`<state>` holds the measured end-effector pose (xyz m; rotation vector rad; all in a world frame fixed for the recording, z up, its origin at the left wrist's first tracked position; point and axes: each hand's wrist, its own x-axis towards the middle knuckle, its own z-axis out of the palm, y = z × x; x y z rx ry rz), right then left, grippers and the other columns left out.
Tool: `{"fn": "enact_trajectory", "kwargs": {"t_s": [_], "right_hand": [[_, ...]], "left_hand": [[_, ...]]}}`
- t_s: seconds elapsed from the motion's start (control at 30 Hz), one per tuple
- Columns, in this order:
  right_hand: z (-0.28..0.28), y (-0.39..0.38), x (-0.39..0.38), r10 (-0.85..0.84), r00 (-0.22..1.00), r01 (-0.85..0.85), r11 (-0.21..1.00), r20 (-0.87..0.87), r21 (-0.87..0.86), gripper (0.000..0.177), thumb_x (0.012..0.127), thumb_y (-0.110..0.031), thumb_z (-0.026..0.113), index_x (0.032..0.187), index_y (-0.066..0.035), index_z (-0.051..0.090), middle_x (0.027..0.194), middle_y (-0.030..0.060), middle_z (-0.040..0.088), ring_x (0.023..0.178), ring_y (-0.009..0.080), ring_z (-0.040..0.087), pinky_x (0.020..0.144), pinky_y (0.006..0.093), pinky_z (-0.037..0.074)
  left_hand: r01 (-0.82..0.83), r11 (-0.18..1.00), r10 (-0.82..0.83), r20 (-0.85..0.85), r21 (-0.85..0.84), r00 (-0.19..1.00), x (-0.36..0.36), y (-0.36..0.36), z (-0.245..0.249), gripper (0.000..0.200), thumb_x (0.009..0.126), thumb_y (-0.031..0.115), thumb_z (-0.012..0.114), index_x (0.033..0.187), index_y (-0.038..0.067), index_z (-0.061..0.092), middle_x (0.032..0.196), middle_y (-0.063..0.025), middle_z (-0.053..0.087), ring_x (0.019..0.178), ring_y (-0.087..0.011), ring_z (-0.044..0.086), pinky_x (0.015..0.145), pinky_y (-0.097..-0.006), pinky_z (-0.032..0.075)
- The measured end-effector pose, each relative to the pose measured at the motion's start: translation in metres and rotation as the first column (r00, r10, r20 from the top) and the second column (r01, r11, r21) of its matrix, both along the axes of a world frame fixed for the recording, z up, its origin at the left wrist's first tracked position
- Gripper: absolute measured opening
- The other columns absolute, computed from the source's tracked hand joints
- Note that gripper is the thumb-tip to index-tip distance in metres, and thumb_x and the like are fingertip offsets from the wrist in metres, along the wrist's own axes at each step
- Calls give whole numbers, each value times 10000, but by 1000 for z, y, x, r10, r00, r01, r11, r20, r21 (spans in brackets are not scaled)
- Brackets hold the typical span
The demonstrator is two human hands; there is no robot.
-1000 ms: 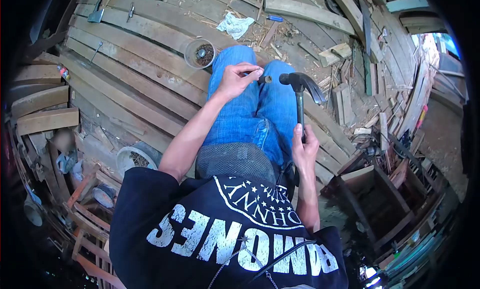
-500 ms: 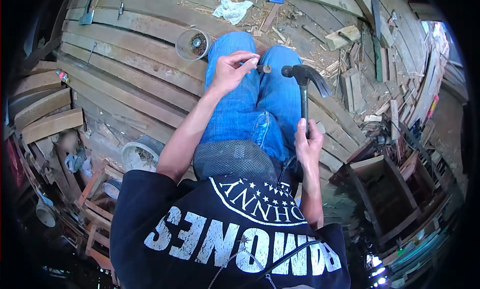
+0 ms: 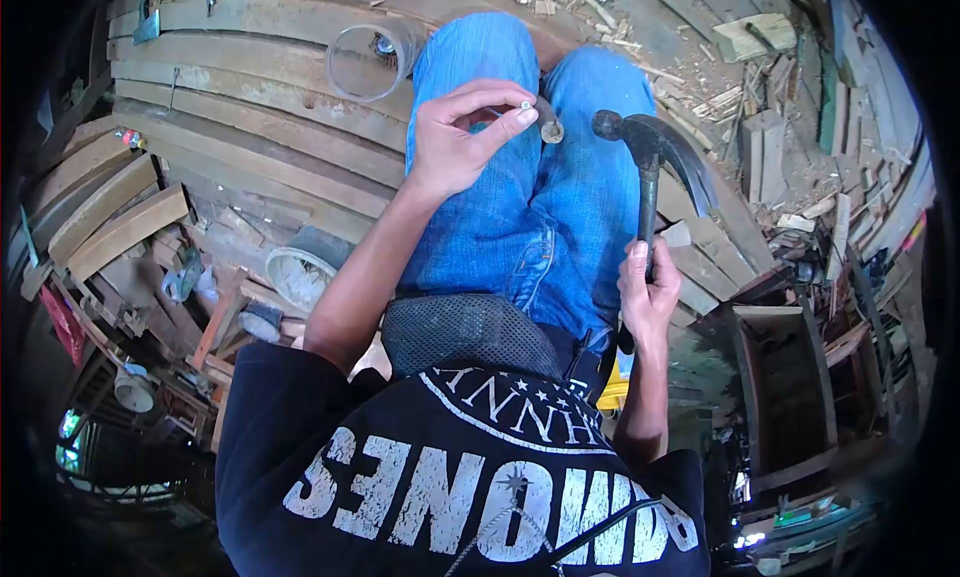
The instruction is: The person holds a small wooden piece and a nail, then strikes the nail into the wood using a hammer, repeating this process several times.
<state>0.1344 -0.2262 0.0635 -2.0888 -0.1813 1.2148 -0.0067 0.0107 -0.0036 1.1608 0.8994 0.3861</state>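
My left hand [image 3: 465, 137] is closed in a pinch over the knees, thumb against forefinger, on a nail [image 3: 526, 105] whose small bright round end shows at the fingertips. Just beyond those fingertips, between the knees, a dark round bar [image 3: 550, 127] points its pale end toward me. My right hand [image 3: 648, 282] is wrapped round the handle of a claw hammer [image 3: 655, 157]. The hammer stands upright over the right thigh, its striking face turned left toward the bar and apart from it, its claw curving right.
A clear plastic tub [image 3: 362, 65] lies tipped beside the left knee, with small metal pieces inside. Long planks [image 3: 260, 97] run along the left. A white bucket [image 3: 300, 272] stands by my left elbow. Wood scraps [image 3: 765, 152] litter the right side, near a wooden frame [image 3: 790, 377].
My view has shifted, so the hands sit further right. The nail's end now shows at my left fingertips, and the hammer remains in my right hand, still apart from the bar.
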Motion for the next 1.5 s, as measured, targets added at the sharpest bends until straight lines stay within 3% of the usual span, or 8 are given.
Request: {"fn": "enact_trajectory", "kwargs": {"t_s": [0.07, 0.3, 0.37, 0.57, 0.8, 0.87, 1.07, 1.5], "right_hand": [[-5, 1, 3, 38, 999, -37, 999, -34, 30, 268, 973, -263, 545, 820, -47, 507, 581, -60, 404, 506, 18, 349, 444, 208, 269], [-6, 8, 9, 68, 994, -60, 994, -86, 95, 249, 998, -264, 495, 871, -50, 484, 592, -76, 366, 474, 0, 322, 408, 183, 237], [-8, 6, 11, 69, 992, -58, 993, -106, 99, 244, 997, -261, 498, 873, -51, 486, 593, -75, 369, 475, -1, 321, 408, 181, 237], [-11, 10, 15, 45, 994, -37, 996, -101, 86, 235, 998, -253, 498, 874, -54, 487, 593, -78, 359, 477, -4, 319, 408, 179, 234], [-8, 5, 16, 74, 996, -70, 993, -41, 99, 258, 992, -273, 508, 862, -51, 489, 599, -70, 380, 485, -1, 334, 421, 176, 252], [-5, 5, 15, 75, 996, -70, 992, -39, 106, 264, 990, -276, 512, 855, -50, 490, 601, -68, 388, 488, 1, 341, 423, 179, 253], [1, 5, 10, 126, 992, -126, 984, 3, 130, 277, 986, -269, 523, 833, -41, 491, 599, -63, 407, 492, 7, 352, 430, 189, 254], [3, 9, 4, 98, 995, -97, 980, 4, 174, 265, 987, -257, 523, 847, -35, 490, 607, -60, 399, 496, 8, 343, 432, 187, 252]], "left_hand": [[-36, 983, 25, 61, 178, 998, 3, 1, -4, 179, 798, 42, 740, 976, 40, 722, 948, -64, 667, 847, -105, 621, 695, -218, 497], [116, 990, -116, -3, 77, 993, 6, 6, 4, 158, 783, 45, 753, 940, 53, 743, 960, -41, 615, 814, -84, 571, 676, -214, 465], [162, 987, -162, -44, -6, 986, 7, 8, 8, 172, 782, -7, 735, 953, 10, 726, 988, -61, 591, 867, -123, 567, 755, -238, 471], [263, 961, -258, -71, 83, 964, 11, 12, 9, 170, 785, 8, 733, 955, 9, 730, 983, -64, 597, 858, -123, 565, 742, -246, 467], [153, 988, -152, -49, 14, 987, 10, 7, 19, 159, 777, 15, 739, 936, 14, 734, 961, -70, 622, 872, -148, 584, 763, -270, 478], [226, 960, -210, -111, 167, 971, 6, 4, 17, 149, 775, 14, 740, 924, 10, 733, 990, -85, 633, 886, -152, 601, 771, -266, 485], [204, 939, -188, -86, 278, 979, 7, -2, 13, 157, 770, 19, 742, 923, 53, 745, 963, -72, 650, 840, -145, 632, 766, -268, 520], [220, 925, -212, -62, 309, 975, 6, -4, 11, 181, 754, 0, 752, 931, 34, 740, 979, -88, 633, 840, -150, 626, 761, -268, 512]]}}
